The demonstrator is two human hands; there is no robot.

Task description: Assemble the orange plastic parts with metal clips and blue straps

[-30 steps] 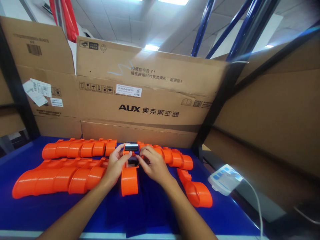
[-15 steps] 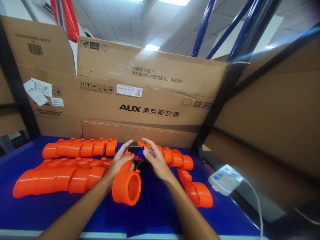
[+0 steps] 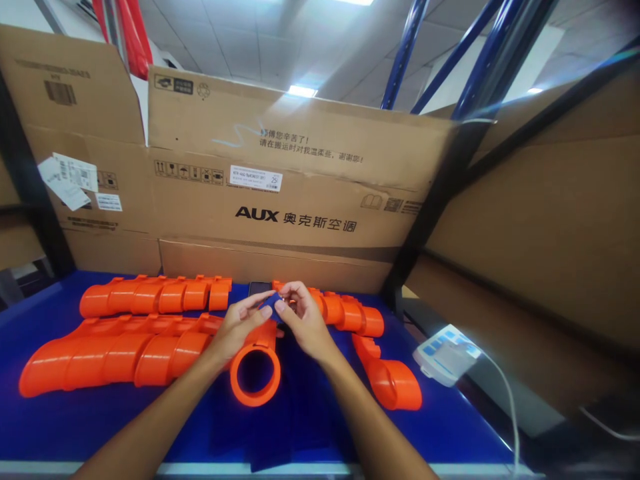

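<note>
Both hands meet near the middle of the blue table. My left hand [image 3: 241, 325] pinches a dark blue cloth piece [image 3: 273, 301] between thumb and fingers. On its other side my right hand [image 3: 303, 320] also has thumb and fingers closed on the blue piece. Just below the hands, an orange ring-shaped part [image 3: 255, 375] has its round opening facing me; its upper end is partly hidden by my left hand. A dark flat object [image 3: 260, 288] shows behind my fingertips.
Rows of orange curved parts [image 3: 120, 357] lie at the left, with another row [image 3: 353, 315] behind my right hand. An orange piece [image 3: 397, 385] sits at the right. Beyond it is a white device [image 3: 447, 355] with a cable. Cardboard [image 3: 295, 253] stands behind the table [image 3: 190, 427].
My hands have come closer together on the blue piece. The orange ring has turned so its opening faces me more directly. The view has shifted slightly.
</note>
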